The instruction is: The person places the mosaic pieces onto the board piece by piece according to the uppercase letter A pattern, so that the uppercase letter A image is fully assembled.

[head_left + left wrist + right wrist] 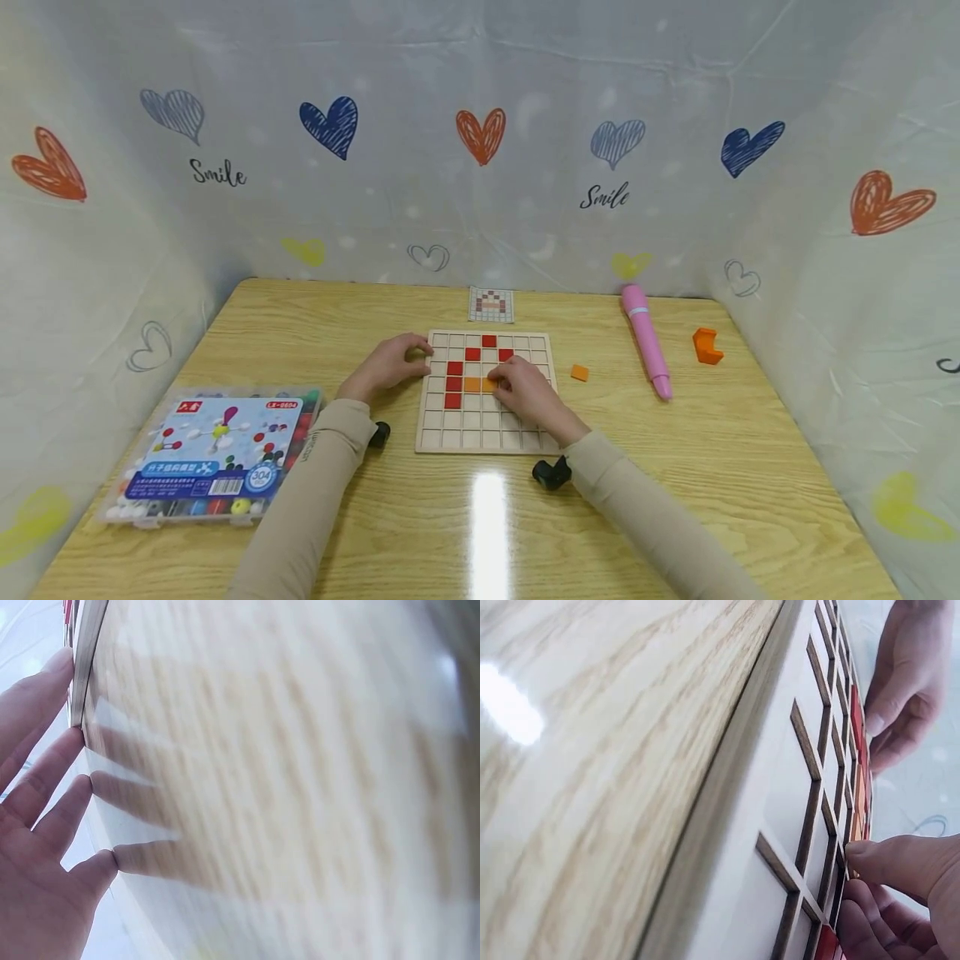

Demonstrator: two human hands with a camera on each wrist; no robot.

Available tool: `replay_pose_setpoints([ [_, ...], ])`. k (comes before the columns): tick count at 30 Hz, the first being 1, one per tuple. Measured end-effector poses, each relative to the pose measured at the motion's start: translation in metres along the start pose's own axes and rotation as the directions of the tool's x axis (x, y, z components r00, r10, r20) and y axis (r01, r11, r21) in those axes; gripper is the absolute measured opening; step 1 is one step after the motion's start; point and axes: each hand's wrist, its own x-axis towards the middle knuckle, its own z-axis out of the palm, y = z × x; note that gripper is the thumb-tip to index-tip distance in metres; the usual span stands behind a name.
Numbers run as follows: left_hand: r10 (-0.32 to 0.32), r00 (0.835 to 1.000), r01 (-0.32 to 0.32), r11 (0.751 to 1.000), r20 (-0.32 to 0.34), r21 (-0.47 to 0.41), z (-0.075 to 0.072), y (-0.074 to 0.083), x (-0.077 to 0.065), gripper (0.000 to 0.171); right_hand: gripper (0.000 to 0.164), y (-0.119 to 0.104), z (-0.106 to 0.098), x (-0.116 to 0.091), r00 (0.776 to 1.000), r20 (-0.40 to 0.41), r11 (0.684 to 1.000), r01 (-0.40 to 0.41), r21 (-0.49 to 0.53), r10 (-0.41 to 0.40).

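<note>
A pale wooden grid board [442, 437] lies on the table, with several red tiles [453, 384] and orange tiles [472, 384] in its squares. My right hand [529, 392] is over the board's right half, thumb and fingertips curled together at an orange tile [489, 385] in the middle row. It covers part of the grid. In the right wrist view the thumb [885, 859] touches the row of tiles. My left hand [390, 364] rests at the board's left edge. In the left wrist view its spread fingers [64, 814] touch the edge and tabletop.
A small printed pattern card [491, 305] lies behind the board. To the right are a loose orange tile [580, 372], a pink pen-shaped stick [647, 337] and an orange bracket-like piece [707, 346]. A clear-lidded molecular model box [217, 454] sits at the left.
</note>
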Motion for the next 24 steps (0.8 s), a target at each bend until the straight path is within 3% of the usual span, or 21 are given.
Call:
replay_pose_setpoints([
  [7, 0.007, 1.0, -0.007, 1.0, -0.002, 0.009, 0.0, 0.001, -0.001, 0.029, 0.026, 0.005, -0.008, -0.013, 0.995, -0.069, 0.991, -0.068, 0.111, 0.076],
  [13, 0.0, 1.0, 0.0, 1.0, -0.004, 0.014, -0.001, 0.0, 0.0, 0.029, 0.031, 0.022, -0.026, -0.038, 0.975, -0.15, 0.967, -0.131, 0.217, 0.166],
  [17, -0.004, 1.0, 0.004, 1.0, -0.003, 0.018, -0.001, 0.0, -0.001, 0.029, 0.031, 0.038, -0.035, -0.056, 0.958, -0.205, 0.967, -0.159, 0.199, 0.199],
  [24, -0.006, 1.0, 0.006, 1.0, 0.002, 0.011, -0.001, 0.001, -0.001, 0.029, 0.032, 0.062, -0.047, -0.088, 0.943, -0.229, 0.964, -0.202, 0.173, 0.239],
])
